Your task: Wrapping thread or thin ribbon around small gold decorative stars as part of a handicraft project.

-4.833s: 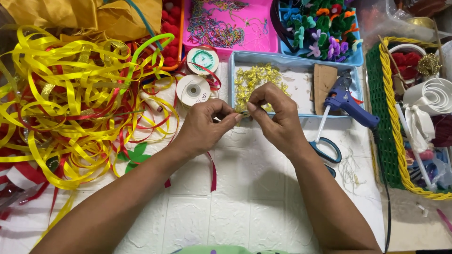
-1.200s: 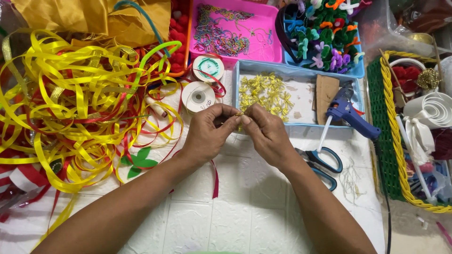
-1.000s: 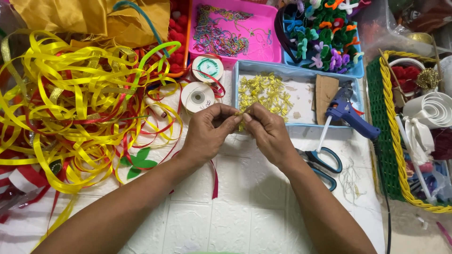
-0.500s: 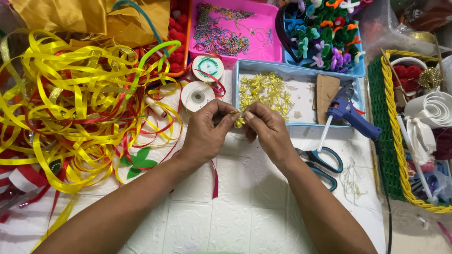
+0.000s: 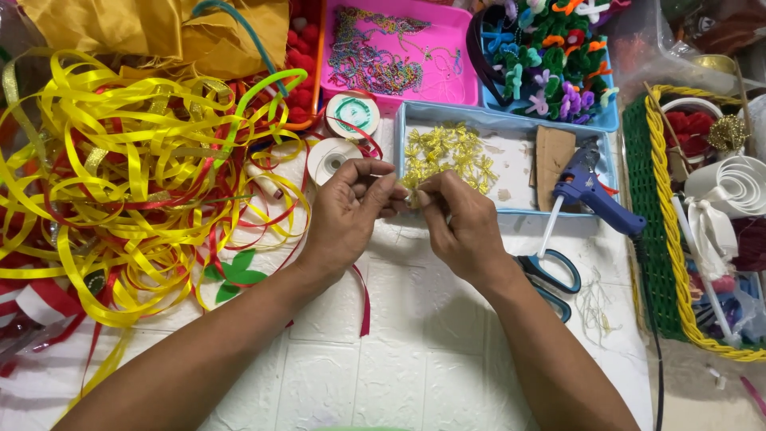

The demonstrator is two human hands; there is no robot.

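**Hands pinching a small gold piece**

We are holding our left hand [image 5: 345, 214] and right hand [image 5: 461, 225] together, fingertips pinching one small gold ornament [image 5: 412, 197] just at 6 o'clock of the blue tray [image 5: 511, 209]. We are working over a white embossed surface [image 5: 399, 351]; yellow ribbons [image 5: 120, 175] at 9 o'clock, glue gun [image 5: 594, 195] and scissors [image 5: 550, 275] at 3 o'clock.

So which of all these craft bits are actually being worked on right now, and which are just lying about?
In use:
- left hand and right hand, pinching a small gold piece between the fingertips
- blue tray of gold bows, just behind the hands

Lying about:
- yellow and red ribbon pile
- glue gun
- scissors
- pink tray of bead chains
- ribbon spools
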